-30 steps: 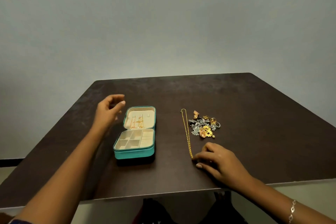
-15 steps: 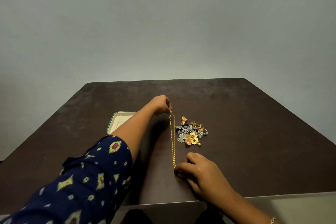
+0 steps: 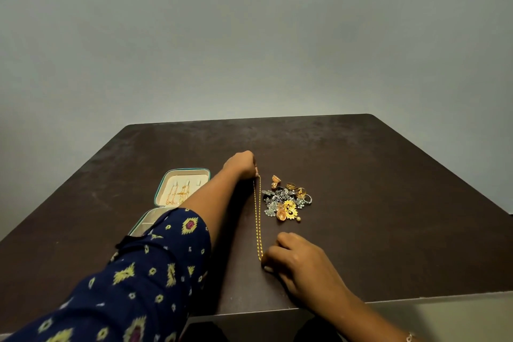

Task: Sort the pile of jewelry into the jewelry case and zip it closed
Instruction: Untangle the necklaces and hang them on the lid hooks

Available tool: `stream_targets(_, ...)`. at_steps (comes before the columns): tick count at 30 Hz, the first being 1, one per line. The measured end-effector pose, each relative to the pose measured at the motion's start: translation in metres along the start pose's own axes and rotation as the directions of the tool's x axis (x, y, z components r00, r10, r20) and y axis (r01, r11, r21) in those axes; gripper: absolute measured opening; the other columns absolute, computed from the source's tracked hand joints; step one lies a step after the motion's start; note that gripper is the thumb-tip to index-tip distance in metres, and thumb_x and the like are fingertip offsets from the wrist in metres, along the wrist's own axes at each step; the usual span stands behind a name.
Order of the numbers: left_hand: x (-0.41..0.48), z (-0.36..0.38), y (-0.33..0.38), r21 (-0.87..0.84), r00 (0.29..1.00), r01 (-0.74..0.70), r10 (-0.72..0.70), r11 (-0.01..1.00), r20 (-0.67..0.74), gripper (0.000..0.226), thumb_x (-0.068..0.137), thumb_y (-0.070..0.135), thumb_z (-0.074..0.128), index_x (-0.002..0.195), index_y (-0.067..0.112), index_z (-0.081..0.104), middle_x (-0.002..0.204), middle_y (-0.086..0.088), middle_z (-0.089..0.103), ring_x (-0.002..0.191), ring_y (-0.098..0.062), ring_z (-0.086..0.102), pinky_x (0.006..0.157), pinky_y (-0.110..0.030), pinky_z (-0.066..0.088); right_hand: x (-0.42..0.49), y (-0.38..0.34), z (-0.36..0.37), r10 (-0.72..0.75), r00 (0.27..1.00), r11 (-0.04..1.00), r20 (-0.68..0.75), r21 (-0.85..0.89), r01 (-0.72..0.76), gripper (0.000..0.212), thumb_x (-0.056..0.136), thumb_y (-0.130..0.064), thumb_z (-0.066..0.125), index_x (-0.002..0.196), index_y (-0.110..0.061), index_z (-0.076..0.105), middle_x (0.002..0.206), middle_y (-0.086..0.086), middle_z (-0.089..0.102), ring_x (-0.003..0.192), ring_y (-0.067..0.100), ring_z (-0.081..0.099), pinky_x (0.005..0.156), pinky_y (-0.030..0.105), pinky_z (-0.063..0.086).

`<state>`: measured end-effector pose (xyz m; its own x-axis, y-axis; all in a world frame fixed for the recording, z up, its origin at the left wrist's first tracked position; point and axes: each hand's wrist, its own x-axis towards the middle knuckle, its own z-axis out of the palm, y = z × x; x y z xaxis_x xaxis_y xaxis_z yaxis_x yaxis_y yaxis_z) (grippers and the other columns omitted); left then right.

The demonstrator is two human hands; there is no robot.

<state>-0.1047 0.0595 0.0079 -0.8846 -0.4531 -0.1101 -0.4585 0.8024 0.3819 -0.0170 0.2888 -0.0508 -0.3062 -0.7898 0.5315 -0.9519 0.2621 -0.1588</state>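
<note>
**Gold chain held at both ends beside the pile**

The left hand point(image 3: 242, 164) reaches across the dark desk point(image 3: 388, 189), its fingers curled and pinching the far end of a gold chain point(image 3: 258, 216). The right hand point(image 3: 298, 258) rests on the desk near the front edge. Its fingertips are bunched at the chain's near end and seem to pinch it, though the contact point is too small to read clearly. Between the two hands the chain runs as a straight doubled strand along the desk.

Just to the right of the chain lies the pile of jewelry point(image 3: 287, 201), a cluster of gold and silver rings, earrings and pendants. To the left of the left forearm sits the teal jewelry case point(image 3: 177, 183), open, with thin chains hanging against the cream lining of its lid. The blue patterned sleeve point(image 3: 155, 272) covers most of its compartmented base. A bracelet point(image 3: 409, 337) shows on the right wrist.
</note>
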Motion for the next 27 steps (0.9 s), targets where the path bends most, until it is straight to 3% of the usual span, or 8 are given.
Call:
stream_targets(4,-0.008,-0.006,0.001,-0.023,1.000,0.013,-0.013,1.000,0.000,0.019,0.087,0.012,0.053,0.100,0.001,0.060,0.108,-0.018,0.062,0.098,-0.033,0.059,0.078,-0.036,0.047,0.000,0.001,0.000,-0.005,1.000,1.000,0.000,-0.011,0.005,0.006,0.077,-0.035,0.049,0.076,-0.029,0.051,0.071,-0.011,0.045,0.068,0.006,0.039,0.050,0.014,0.021)
stream_targets(6,-0.015,-0.013,0.001,-0.190,1.000,0.011,-0.012,0.982,-0.004,0.011,0.087,0.005,0.048,0.087,0.003,0.058,0.091,-0.018,0.061,0.078,-0.029,0.058,0.062,-0.032,0.045,0.000,0.001,0.000,-0.001,1.000,1.000,0.005,0.001,0.001,0.007,0.078,-0.034,0.049,0.076,-0.029,0.052,0.074,-0.010,0.045,0.067,0.005,0.041,0.049,0.014,0.023)
stream_targets(8,-0.022,-0.020,0.000,-0.400,1.000,0.007,-0.008,0.917,-0.001,0.021,0.089,-0.002,0.041,0.073,0.007,0.052,0.074,-0.012,0.057,0.063,-0.021,0.052,0.054,-0.029,0.043,0.000,0.000,-0.001,0.003,1.000,0.999,0.019,0.050,-0.004,0.007,0.078,-0.034,0.048,0.078,-0.028,0.052,0.084,-0.009,0.051,0.070,0.006,0.049,0.050,0.014,0.031)
stream_targets(12,-0.038,-0.034,-0.004,-0.634,0.999,-0.040,0.034,0.773,-0.021,0.030,0.091,-0.006,0.034,0.070,0.010,0.048,0.065,-0.007,0.055,0.052,-0.013,0.058,0.057,-0.027,0.045,0.001,0.001,-0.003,-0.019,1.000,0.997,0.021,0.081,0.017,0.002,0.079,-0.032,0.047,0.078,-0.030,0.047,0.112,-0.015,0.060,0.083,0.005,0.053,0.057,0.015,0.040)
stream_targets(17,-0.056,-0.052,-0.006,-0.708,0.998,-0.052,0.012,0.704,-0.061,0.027,0.095,-0.003,0.032,0.075,0.011,0.045,0.062,-0.007,0.048,0.038,-0.007,0.058,0.054,-0.029,0.050,0.000,0.000,-0.002,-0.045,0.999,0.995,0.021,0.087,0.043,0.016,0.078,-0.018,0.056,0.078,-0.028,0.044,0.096,-0.017,0.066,0.073,0.011,0.052,0.047,0.027,0.049)
stream_targets(20,-0.071,-0.063,-0.006,-0.733,0.995,-0.062,-0.018,0.677,-0.100,0.027,0.095,-0.005,0.031,0.075,0.009,0.045,0.063,-0.008,0.045,0.037,-0.011,0.050,0.047,-0.027,0.051,-0.002,0.000,-0.004,-0.087,0.996,0.996,0.036,0.019,0.086,0.023,0.069,-0.011,0.065,0.079,-0.028,0.053,0.087,-0.016,0.065,0.072,0.011,0.053,0.045,0.024,0.046)
stream_targets(23,-0.087,-0.073,-0.009,-0.783,0.987,-0.056,-0.083,0.619,-0.136,0.026,0.094,-0.006,0.031,0.077,0.008,0.046,0.063,-0.009,0.045,0.045,-0.016,0.045,0.046,-0.028,0.053,-0.002,-0.003,-0.008,-0.126,0.991,0.992,0.044,-0.027,0.127,0.014,0.069,-0.019,0.064,0.081,-0.026,0.061,0.080,-0.016,0.062,0.080,0.008,0.050,0.053,0.018,0.045)
stream_targets(27,-0.112,-0.081,-0.013,-0.834,0.984,-0.048,-0.116,0.550,-0.133,0.024,0.094,-0.003,0.033,0.078,0.006,0.048,0.064,-0.009,0.047,0.049,-0.016,0.045,0.046,-0.027,0.053,-0.004,-0.005,-0.009,-0.159,0.987,0.987,0.014,-0.026,0.159,0.018,0.078,-0.029,0.061,0.094,-0.030,0.052,0.089,-0.014,0.059,0.097,0.006,0.044,0.069,0.019,0.043)
